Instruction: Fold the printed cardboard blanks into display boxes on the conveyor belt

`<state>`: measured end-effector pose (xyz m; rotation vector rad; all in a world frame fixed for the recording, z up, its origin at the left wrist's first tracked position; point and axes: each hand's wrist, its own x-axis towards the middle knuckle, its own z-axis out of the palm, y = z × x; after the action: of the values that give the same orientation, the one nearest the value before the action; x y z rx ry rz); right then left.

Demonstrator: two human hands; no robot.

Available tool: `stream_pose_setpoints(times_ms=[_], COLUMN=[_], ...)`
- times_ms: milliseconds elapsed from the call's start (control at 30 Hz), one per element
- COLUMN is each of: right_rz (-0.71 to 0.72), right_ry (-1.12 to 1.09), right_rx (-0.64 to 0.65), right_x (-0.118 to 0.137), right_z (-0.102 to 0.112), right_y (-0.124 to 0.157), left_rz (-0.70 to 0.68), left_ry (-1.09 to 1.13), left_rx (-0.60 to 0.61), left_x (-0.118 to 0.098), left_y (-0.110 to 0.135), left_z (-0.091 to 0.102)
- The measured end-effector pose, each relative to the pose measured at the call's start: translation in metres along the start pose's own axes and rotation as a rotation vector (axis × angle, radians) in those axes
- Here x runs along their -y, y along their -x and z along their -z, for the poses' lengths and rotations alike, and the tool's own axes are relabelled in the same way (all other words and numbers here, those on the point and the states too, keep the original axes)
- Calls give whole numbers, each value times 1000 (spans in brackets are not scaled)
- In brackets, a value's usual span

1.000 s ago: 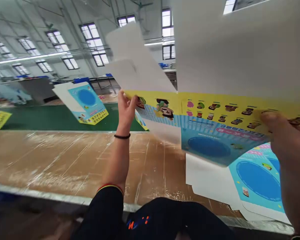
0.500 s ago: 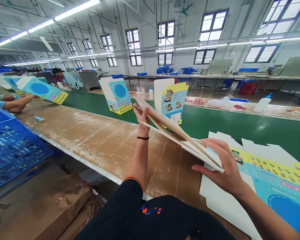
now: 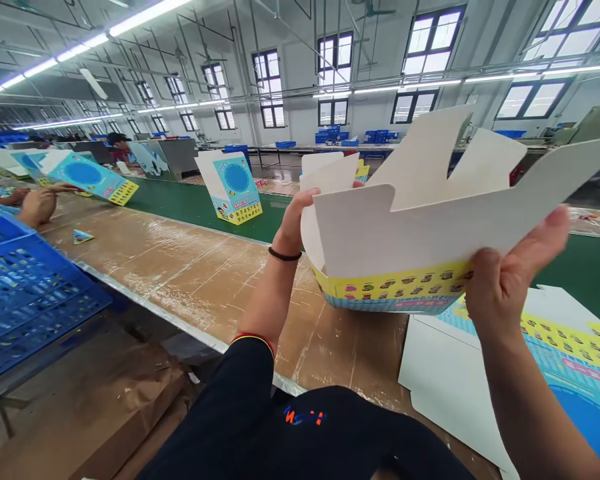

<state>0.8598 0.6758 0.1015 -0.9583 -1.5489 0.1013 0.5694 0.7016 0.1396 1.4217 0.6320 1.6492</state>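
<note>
White-and-yellow cardboard carton (image 3: pixel 380 233) held up between left hand (image 3: pixel 296 215) and right hand (image 3: pixel 505 283), long axis running left to right, neither hand nearer. Left end pinched by left; right end clasped by right, thumb at front.

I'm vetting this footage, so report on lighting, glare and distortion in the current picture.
Head view: the tube light burns out white; the windows are bright; pale streaks on the table may be glare or scuffs; the right-hand windows lean, likely lens distortion; the box shows soft grey shade on its near panel.
</note>
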Motion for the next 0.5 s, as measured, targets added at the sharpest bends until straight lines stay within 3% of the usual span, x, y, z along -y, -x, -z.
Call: stream_pose_setpoints(times_ms=[100, 133, 200, 333, 400, 500], right_rz=[635, 791, 942, 932, 834, 406], right_ry=[332, 427, 535, 621, 568, 451], right_rx=[-99, -88, -58, -10, 243, 792], right_x=[18, 22, 31, 51, 58, 53], right_z=[11, 14, 18, 20, 17, 4], right_y=[-19, -24, -30, -41, -47, -52], left_rz=[30, 27, 11, -108, -179, -179], left_ry=[81, 98, 106, 71, 35, -3], left_rx=[71, 49, 24, 32, -24, -26], left_x=[-3, -1, 2, 12, 16, 24], left_y=[-6, -7, -6, 0, 2, 1], left_z=[-11, -15, -23, -34, -35, -32])
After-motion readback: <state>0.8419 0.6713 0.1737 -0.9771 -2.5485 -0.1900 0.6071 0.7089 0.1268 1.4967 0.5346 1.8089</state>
